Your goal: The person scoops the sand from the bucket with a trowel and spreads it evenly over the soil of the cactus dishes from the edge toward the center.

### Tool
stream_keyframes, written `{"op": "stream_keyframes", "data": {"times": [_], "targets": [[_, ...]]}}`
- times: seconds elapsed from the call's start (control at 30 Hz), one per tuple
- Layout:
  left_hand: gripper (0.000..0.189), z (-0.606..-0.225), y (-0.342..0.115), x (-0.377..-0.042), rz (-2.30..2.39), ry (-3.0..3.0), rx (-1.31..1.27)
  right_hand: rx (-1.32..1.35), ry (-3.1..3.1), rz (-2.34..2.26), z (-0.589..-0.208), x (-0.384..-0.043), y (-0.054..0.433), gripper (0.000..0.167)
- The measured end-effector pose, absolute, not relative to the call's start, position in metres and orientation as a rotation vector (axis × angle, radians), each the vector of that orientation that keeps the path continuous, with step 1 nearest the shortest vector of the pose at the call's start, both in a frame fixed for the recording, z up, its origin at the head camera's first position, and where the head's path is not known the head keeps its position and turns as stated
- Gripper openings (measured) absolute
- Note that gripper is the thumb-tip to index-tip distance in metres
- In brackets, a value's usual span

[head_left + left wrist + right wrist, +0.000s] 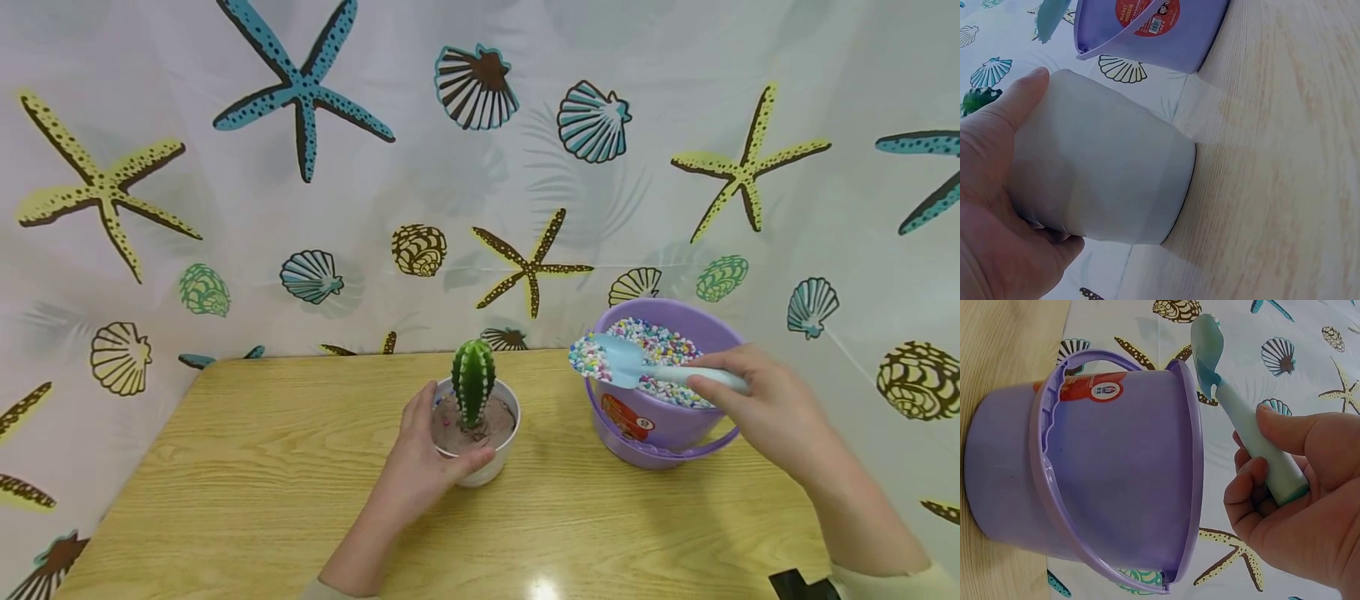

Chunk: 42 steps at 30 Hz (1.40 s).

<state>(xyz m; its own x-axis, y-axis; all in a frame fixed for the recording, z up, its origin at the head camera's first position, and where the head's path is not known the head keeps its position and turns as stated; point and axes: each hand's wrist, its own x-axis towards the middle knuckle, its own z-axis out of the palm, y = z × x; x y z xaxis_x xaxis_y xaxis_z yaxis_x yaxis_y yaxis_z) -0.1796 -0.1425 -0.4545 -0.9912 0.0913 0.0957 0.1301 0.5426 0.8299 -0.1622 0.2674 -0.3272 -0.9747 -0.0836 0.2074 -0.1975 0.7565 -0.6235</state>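
A white pot (pixel 487 472) stands on the table with a green cactus (pixel 473 383) upright in brownish soil. My left hand (pixel 423 454) grips the pot's near left side, thumb toward the front and fingers around the far side; the left wrist view shows the pot's wall (pixel 1107 162) close up. My right hand (pixel 772 408) holds a light blue toy shovel (pixel 622 360) by its pale handle (pixel 1260 437). The shovel's blade carries a heap of small multicoloured pebbles (pixel 588 358). It hovers over the left rim of a purple bucket (pixel 663 415).
More coloured pebbles (pixel 660 337) lie inside the bucket, whose handle (pixel 652 454) hangs down at the front. The wooden table (pixel 262 467) reaches back to a white curtain (pixel 360 208) printed with starfish and shells.
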Motion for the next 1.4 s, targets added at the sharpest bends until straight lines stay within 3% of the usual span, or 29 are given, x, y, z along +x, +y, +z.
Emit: {"op": "stream_keyframes", "data": {"times": [1.4], "targets": [[0.131,-0.453,-0.145,-0.181,-1.512,-2.727,-0.212,0.388,-2.781,1.044,-0.337,-0.163,0.211,0.024]]}}
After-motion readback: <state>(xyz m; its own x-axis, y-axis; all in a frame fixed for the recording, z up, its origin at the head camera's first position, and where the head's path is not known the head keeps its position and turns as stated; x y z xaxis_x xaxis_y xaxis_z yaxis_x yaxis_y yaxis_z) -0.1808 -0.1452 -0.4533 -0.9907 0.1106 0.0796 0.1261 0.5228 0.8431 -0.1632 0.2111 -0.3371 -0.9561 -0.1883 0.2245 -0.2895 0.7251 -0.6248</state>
